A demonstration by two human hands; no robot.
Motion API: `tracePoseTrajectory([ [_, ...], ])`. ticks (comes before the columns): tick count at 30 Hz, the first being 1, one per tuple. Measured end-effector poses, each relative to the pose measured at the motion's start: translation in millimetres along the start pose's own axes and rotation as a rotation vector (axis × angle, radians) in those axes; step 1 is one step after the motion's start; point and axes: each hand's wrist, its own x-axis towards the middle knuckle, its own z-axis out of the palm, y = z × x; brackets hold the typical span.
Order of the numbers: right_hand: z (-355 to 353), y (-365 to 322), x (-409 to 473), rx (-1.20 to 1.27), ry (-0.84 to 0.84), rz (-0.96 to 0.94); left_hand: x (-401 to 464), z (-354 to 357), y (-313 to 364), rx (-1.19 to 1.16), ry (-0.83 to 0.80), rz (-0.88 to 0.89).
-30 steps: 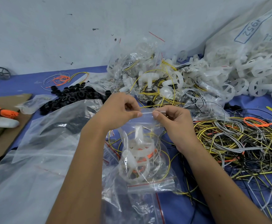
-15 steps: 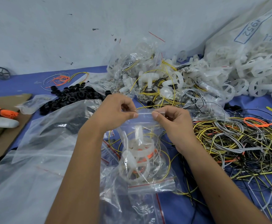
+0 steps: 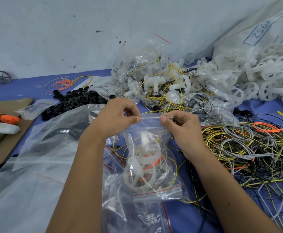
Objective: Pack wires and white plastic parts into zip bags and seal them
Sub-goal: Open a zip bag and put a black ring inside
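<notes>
**Along the zip strip, my pinches have spread apart**

My left hand (image 3: 115, 118) and right hand (image 3: 182, 125) each pinch the zip bag (image 3: 147, 158) top, now farther apart; seal probably closing. White plastic parts (image 3: 142, 167) and wires (image 3: 167, 165) hang inside below.

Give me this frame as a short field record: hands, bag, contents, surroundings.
left hand: pinches the top strip of the zip bag
right hand: pinches the same strip, apart from the left
bag contents: white plastic wheel, orange and yellow wires
seal state: cannot tell
right of bag: loose wire pile
behind left hand: black rings
far right: white wheels
surface: blue table
</notes>
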Motion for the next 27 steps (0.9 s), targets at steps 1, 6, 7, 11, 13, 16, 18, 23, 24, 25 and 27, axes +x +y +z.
tracePoseTrajectory([
  [1,-0.4,-0.2,0.0,0.003,0.007,0.004,0.4,0.1,-0.5,-0.008,0.001,-0.001],
  [6,-2.4,-1.9,-0.6,-0.009,0.036,0.014,-0.1,-2.1,-6.9,-0.078,0.011,-0.031],
  [7,-2.2,-2.0,-0.7,-0.01,0.035,0.017,-0.6,-2.6,-7.9,-0.08,0.016,-0.03],
  [11,-1.4,-1.9,-0.9,-0.012,0.035,0.026,-2.0,-3.2,-8.2,-0.064,0.021,-0.008],
  [13,-2.3,-2.2,-0.7,0.001,0.04,0.032,-1.6,-2.7,-7.9,-0.061,0.023,0.001],
  [16,-3.5,-2.4,-0.7,0.002,0.046,0.031,-0.9,-3.0,-9.2,-0.094,0.027,-0.029],
  [18,-3.0,-2.4,-0.8,0.003,0.053,0.03,-2.3,-5.1,-11.7,-0.113,0.011,-0.067],
  [23,-2.2,-2.3,-0.7,-0.009,0.043,0.017,-5.6,-7.6,-12.6,-0.113,0.006,-0.088],
  [24,-2.4,-1.9,-0.5,-0.008,0.045,0.019,-5.7,-7.1,-11.2,-0.106,0.006,-0.082],
  [25,-2.5,-1.4,-0.3,-0.006,0.051,0.023,-5.3,-6.7,-9.8,-0.105,0.007,-0.079],
  [27,-3.2,-0.6,0.3,-0.001,0.067,0.038,-4.9,-6.6,-8.2,-0.121,0.022,-0.082],
])
